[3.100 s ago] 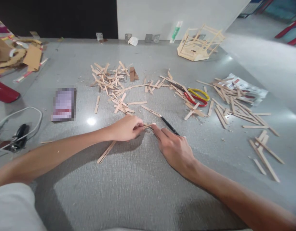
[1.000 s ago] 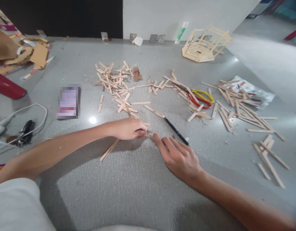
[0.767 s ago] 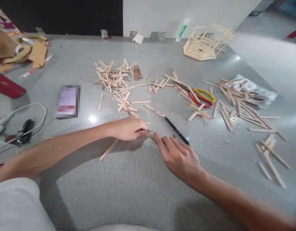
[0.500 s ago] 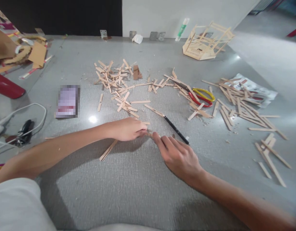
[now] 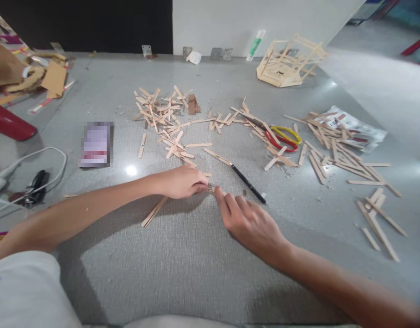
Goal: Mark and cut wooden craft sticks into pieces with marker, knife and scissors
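My left hand [image 5: 187, 182] and my right hand [image 5: 246, 217] meet over the middle of the table, fingers pinched close together. Between their fingertips shows a short stretch of thin wooden sticks [image 5: 211, 188], gripped at both ends and mostly hidden. Under my left wrist, a pair of flat wooden sticks [image 5: 154, 212] pokes out toward the lower left. Just beyond my right hand lies a black craft knife [image 5: 249, 183], its tip near a wooden stick [image 5: 217, 156].
Loose craft sticks [image 5: 162, 109] pile up at the back centre. Scissors [image 5: 285, 138] with red and yellow handles lie right of them. More sticks spill from a plastic packet [image 5: 370, 134]. A wooden frame model [image 5: 281, 75] stands behind. A phone [image 5: 96, 144] and white cable [image 5: 64, 157] lie left.
Both hands keep the same pinch on the wooden sticks, with barely any motion. The view has turned slightly, so things on the right appear shifted a little left.
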`<state>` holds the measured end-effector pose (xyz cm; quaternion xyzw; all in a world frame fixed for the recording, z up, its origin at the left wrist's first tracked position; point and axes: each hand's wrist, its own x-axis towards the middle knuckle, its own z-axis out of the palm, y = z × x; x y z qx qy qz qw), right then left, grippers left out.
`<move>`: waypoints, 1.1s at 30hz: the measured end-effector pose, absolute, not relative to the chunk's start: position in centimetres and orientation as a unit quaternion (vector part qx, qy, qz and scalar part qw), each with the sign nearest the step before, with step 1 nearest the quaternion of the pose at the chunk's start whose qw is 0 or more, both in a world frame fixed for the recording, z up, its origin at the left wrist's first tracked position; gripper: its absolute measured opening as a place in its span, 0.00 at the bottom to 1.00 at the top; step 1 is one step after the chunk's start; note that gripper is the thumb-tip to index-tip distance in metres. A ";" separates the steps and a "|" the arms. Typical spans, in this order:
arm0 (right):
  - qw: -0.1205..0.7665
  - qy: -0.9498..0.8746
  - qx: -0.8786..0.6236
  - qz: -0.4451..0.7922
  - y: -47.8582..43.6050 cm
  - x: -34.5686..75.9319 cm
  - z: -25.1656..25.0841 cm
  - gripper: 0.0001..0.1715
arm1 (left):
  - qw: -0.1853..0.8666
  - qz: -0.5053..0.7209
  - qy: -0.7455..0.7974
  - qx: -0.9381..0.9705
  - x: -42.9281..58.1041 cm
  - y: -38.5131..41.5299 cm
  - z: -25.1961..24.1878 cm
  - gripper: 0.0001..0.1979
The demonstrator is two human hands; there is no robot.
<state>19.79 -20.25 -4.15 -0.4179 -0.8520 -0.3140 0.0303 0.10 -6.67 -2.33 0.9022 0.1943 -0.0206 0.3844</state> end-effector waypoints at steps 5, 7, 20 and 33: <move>0.005 -0.842 -0.418 -0.342 -20.5 19.5 -4.2 0.17 | 0.392 -0.023 0.197 0.899 0.2 -6.7 -2.3 0.15; -0.007 -0.838 -0.421 -0.348 -20.6 19.4 -4.2 0.18 | 0.392 -0.024 0.197 0.898 0.2 -6.7 -2.2 0.15; -0.008 -0.838 -0.417 -0.351 -20.7 19.3 -3.9 0.17 | 0.391 -0.028 0.194 0.899 0.2 -6.7 -2.0 0.16; -0.012 -0.826 -0.425 -0.370 -21.1 19.0 -3.8 0.13 | 0.398 -0.027 0.177 0.900 0.2 -6.3 -1.9 0.15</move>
